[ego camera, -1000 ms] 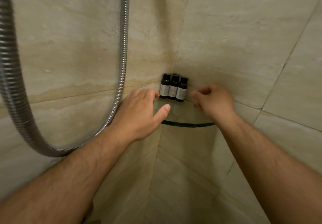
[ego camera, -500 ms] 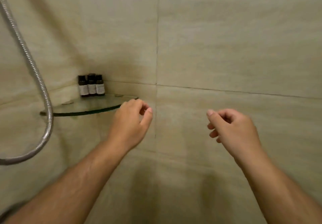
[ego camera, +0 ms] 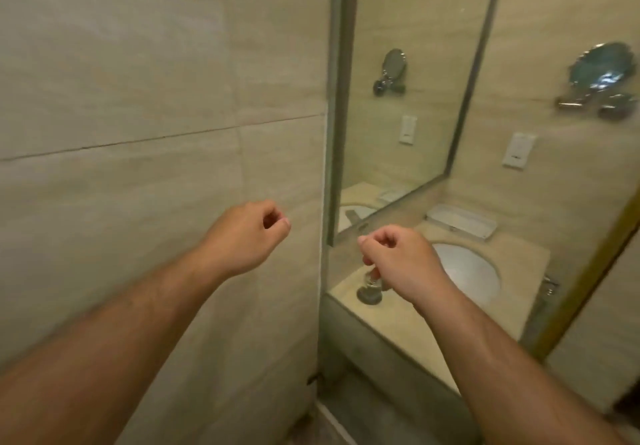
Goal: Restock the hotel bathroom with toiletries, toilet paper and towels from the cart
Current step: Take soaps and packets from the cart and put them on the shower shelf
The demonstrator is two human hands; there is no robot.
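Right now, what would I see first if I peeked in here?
Two empty hands stick out mid-picture: the left hand before the tiled wall, the right hand before the counter. Right of them sits a round white sink, with a shiny round mirror high above it.

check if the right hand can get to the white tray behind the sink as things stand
Probably yes. The right hand holds nothing, and no object on the counter stands between it and the white tray behind the sink. How far off it lies, I cannot tell.
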